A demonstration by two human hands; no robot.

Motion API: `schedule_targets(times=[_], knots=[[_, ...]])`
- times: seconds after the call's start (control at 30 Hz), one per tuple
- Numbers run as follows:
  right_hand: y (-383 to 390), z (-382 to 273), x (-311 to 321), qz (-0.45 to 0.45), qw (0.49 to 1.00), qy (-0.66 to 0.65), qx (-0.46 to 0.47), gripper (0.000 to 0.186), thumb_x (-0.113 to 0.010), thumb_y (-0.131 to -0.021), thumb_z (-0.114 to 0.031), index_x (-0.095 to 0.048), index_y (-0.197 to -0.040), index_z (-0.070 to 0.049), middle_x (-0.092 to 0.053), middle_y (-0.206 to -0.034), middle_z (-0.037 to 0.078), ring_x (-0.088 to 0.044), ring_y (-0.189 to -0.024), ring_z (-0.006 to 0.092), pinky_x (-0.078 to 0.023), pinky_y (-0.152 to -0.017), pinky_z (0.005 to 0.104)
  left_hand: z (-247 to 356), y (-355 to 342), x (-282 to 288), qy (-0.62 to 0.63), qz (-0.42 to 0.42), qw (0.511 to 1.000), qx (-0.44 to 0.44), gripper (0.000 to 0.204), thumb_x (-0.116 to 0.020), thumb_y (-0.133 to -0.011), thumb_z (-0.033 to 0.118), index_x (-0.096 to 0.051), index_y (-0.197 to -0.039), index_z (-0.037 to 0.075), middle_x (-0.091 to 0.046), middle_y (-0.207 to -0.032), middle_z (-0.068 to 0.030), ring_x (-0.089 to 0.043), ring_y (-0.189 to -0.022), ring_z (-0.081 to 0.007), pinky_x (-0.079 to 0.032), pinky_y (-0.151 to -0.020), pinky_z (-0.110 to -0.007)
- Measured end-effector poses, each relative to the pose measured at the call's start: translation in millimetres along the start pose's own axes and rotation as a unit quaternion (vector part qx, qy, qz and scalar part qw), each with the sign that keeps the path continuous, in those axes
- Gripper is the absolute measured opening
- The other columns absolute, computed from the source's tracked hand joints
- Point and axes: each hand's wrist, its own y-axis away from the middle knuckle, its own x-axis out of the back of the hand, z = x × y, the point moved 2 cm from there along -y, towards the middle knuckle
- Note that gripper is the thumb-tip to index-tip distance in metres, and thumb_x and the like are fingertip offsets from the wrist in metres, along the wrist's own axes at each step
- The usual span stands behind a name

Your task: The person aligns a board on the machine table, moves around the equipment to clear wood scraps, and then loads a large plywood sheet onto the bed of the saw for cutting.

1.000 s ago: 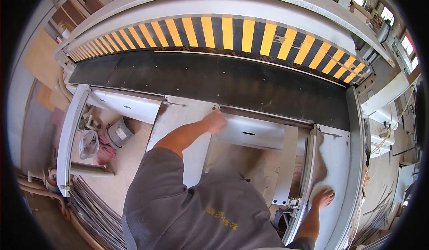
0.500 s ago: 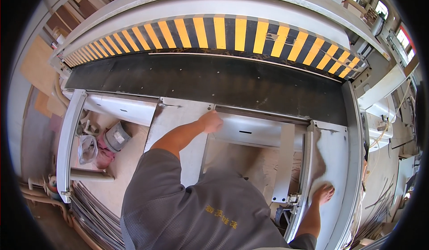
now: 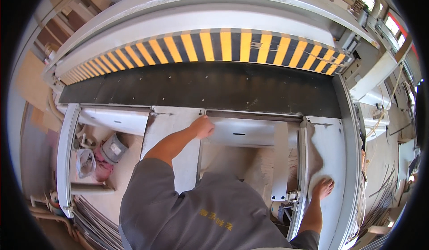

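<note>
Two fists, two panels, and fingers that keep their secrets!

Here's the left hand [image 3: 202,127], curled tight, underside hidden; whether it grips anything, I can't tell. Over to the right hand [image 3: 323,188], fingers bent, palm out of sight, and what lies under it is unreadable too.

Count them: two wide pale panels, one narrow metal strip [image 3: 280,165] between, one bucket [image 3: 114,148], one clear bag [image 3: 85,163]. The left panel [image 3: 185,160] sits under and left of the left hand, which is at its far right corner, just below two small holes; its near end vanishes behind the grey shirt [image 3: 149,183]. The right panel [image 3: 333,156] lies directly beneath the right hand!
</note>
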Motion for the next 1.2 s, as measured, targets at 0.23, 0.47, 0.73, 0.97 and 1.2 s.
schedule_targets(times=[0.23,0.47,0.73,0.97,1.2], knots=[[7,-7,25,-0.018,0.999,-0.021,-0.028,0.063,-0.047,-0.107,-0.044,-0.039,-0.156,-0.005,-0.039,-0.162,0.016,-0.033,-0.152,0.034,-0.025,-0.125,0.0465,14,-4,19,0.028,0.014,1.0,0.003,0.019,-0.062,-0.088,0.019,-0.065,-0.07,0.012,-0.066,-0.069,-0.0085,-0.065,-0.074,-0.0298,-0.046,-0.088,-0.04],[8,-12,33,0.001,0.998,-0.049,-0.028,0.061,-0.051,-0.105,-0.039,-0.042,-0.153,-0.002,-0.041,-0.161,0.018,-0.032,-0.153,0.0329,-0.022,-0.127,0.0455,17,-3,23,0.017,0.018,1.0,0.008,0.017,-0.063,-0.085,0.018,-0.064,-0.069,0.012,-0.068,-0.071,-0.0067,-0.065,-0.075,-0.0278,-0.045,-0.086,-0.038],[9,-11,36,0.006,0.998,-0.051,-0.027,0.061,-0.052,-0.103,-0.04,-0.045,-0.152,-0.004,-0.042,-0.16,0.016,-0.033,-0.152,0.0323,-0.023,-0.126,0.0447,19,-3,24,0.032,0.031,0.999,0.002,0.015,-0.063,-0.087,0.017,-0.069,-0.075,0.013,-0.07,-0.074,-0.0067,-0.065,-0.077,-0.0271,-0.044,-0.088,-0.038],[8,-15,48,0.002,0.998,-0.057,-0.031,0.061,-0.052,-0.102,-0.041,-0.045,-0.151,-0.004,-0.042,-0.16,0.016,-0.033,-0.152,0.0324,-0.022,-0.126,0.0451,21,-5,27,0.011,0.036,0.999,0.0,0.013,-0.063,-0.086,0.017,-0.069,-0.075,0.013,-0.069,-0.074,-0.0059,-0.065,-0.077,-0.0262,-0.045,-0.088,-0.038],[7,-13,52,0.007,0.998,-0.052,-0.029,0.061,-0.052,-0.102,-0.041,-0.045,-0.151,-0.004,-0.042,-0.16,0.016,-0.033,-0.152,0.0328,-0.022,-0.126,0.0463,23,-4,32,0.025,0.04,0.999,0.0,0.012,-0.064,-0.085,0.017,-0.068,-0.075,0.013,-0.07,-0.074,-0.0057,-0.066,-0.076,-0.0259,-0.045,-0.087,-0.038]])
